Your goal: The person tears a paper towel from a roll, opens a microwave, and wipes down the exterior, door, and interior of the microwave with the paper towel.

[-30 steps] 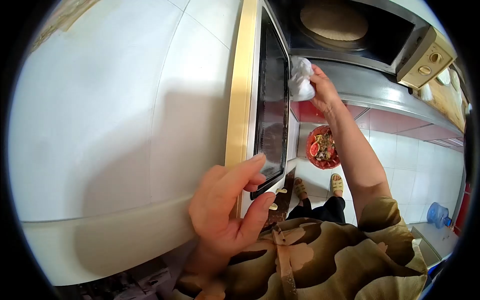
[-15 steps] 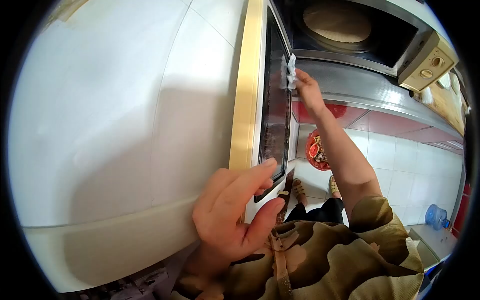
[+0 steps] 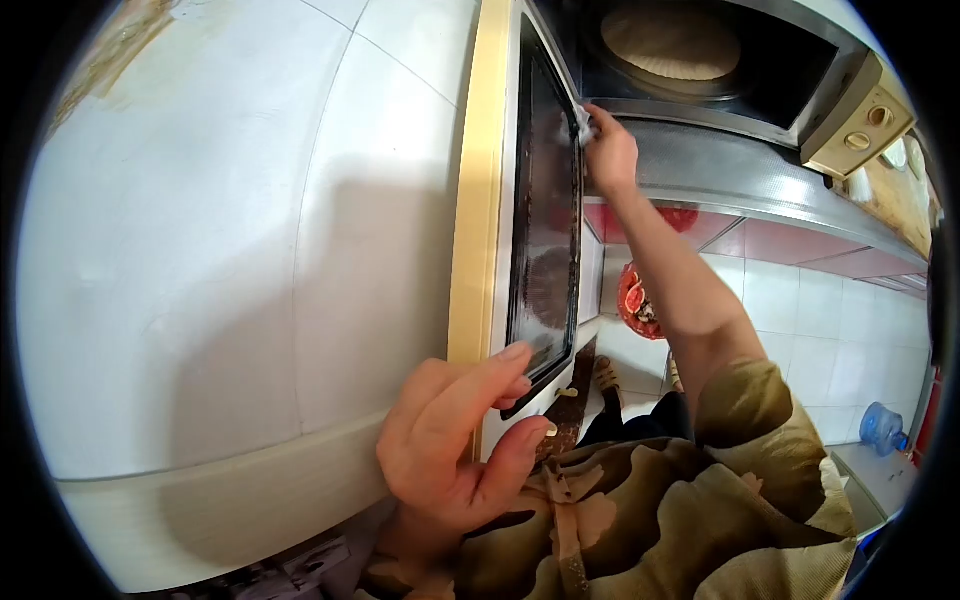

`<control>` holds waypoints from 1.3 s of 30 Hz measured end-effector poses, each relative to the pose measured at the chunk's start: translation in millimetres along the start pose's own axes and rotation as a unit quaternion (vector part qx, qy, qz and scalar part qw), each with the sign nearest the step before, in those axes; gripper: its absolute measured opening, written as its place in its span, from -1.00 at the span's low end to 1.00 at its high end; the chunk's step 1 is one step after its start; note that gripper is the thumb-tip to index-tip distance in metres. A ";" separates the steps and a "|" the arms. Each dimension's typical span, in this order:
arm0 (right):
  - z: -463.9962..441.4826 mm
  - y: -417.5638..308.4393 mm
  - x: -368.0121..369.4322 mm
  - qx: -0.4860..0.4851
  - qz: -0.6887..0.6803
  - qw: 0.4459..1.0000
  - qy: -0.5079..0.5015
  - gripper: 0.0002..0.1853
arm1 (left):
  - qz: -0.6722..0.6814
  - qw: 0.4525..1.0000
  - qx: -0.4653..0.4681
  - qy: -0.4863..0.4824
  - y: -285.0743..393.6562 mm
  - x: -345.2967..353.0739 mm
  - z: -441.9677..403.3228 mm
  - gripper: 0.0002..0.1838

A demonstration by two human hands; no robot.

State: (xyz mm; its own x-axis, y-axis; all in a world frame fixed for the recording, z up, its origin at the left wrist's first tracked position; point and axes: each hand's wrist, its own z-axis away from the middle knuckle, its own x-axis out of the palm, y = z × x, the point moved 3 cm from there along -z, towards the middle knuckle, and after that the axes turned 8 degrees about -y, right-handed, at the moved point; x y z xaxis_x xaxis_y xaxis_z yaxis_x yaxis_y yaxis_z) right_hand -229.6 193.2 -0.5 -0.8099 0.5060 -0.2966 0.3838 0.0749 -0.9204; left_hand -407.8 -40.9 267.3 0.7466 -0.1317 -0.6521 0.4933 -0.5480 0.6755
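A microwave oven (image 3: pixel 815 30) stands with its door (image 3: pixel 545 250) swung wide, the dark inner pane facing right. My right hand (image 3: pixel 612 155) pinches a white tissue (image 3: pixel 584 125) against the inner edge of that door, near the hinge side. Close to the door's free edge, my left hand (image 3: pixel 455 435) is held with curved fingers and thumb apart, nothing between them. Whether its fingertips touch the door I cannot tell. Inside the oven, a pale round disc with a scalloped rim (image 3: pixel 670 42) lies on the turntable.
The metal countertop (image 3: pixel 710 165) runs under the oven. Below it, a red-lined bin (image 3: pixel 640 302) with scraps stands on the tiled floor. A wooden board (image 3: pixel 890 200) lies at right. A blue water bottle (image 3: pixel 882 428) rests low on the right; a white tiled wall (image 3: pixel 230 250) is at left.
My right hand has moved up along the door's edge with the tissue, which is now mostly covered by the fingers. My left hand keeps its curved pose, slightly lower in view.
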 end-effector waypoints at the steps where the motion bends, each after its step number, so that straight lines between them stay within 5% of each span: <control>1: -9.5 3.3 2.7 0.004 -0.001 1.000 -0.003 -0.63 | -0.001 1.000 -0.004 -0.002 -0.1 0.5 0.0 -0.59; 7: 41.8 8.3 -4.0 -0.055 0.139 0.986 -0.071 -0.69 | 0.012 1.000 0.003 0.014 -0.3 1.7 0.3 -0.60; 11: 150.9 -20.0 -41.7 -0.039 0.070 0.983 -0.163 -0.81 | 0.004 1.000 0.004 -0.007 -2.0 0.5 -0.5 -0.60; 14: 188.7 -34.3 -57.3 0.018 -0.009 0.980 -0.196 -0.71 | 0.000 1.000 0.011 -0.010 1.0 1.4 -4.0 -0.60; 19: 113.2 -14.5 -32.0 0.021 -0.055 0.996 -0.060 -0.75 | 0.006 1.000 -0.002 -0.010 -0.3 4.4 -1.6 -0.59; 24: 136.6 -22.8 -41.3 0.050 0.010 0.988 -0.144 -0.83 | 0.010 1.000 0.012 0.009 -1.0 3.2 -0.3 -0.60; 28: 249.9 -41.0 -68.6 0.046 -0.085 0.970 -0.225 -0.75 | 0.021 1.000 0.008 0.013 0.0 3.9 3.1 -0.60; 30: 272.7 -44.8 -75.9 0.118 -0.100 0.943 -0.293 -0.78 | 0.045 0.999 0.007 0.016 -0.4 4.7 3.4 -0.59; 32: 271.1 -44.1 -75.8 0.159 -0.191 0.924 -0.292 -0.79 | 0.063 0.998 0.016 0.019 -0.5 2.4 4.4 -0.58; 35: 218.0 -62.7 -81.1 -0.032 -0.099 0.976 -0.192 -0.82 | 0.079 0.997 0.002 0.013 1.6 5.6 4.0 -0.59; 39: 192.0 -57.5 -62.4 0.053 -0.152 0.967 -0.197 -0.81 | 0.071 0.997 -0.005 0.013 -4.6 3.3 5.7 -0.60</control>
State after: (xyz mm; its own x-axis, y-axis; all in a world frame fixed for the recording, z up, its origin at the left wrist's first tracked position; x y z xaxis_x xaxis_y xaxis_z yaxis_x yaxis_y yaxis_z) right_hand -286.4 -7.6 22.0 -0.9922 0.1069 -0.0636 0.0714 0.0701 -0.9950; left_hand -410.1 -43.5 260.1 0.8206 -0.1850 -0.5407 0.3864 -0.5174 0.7635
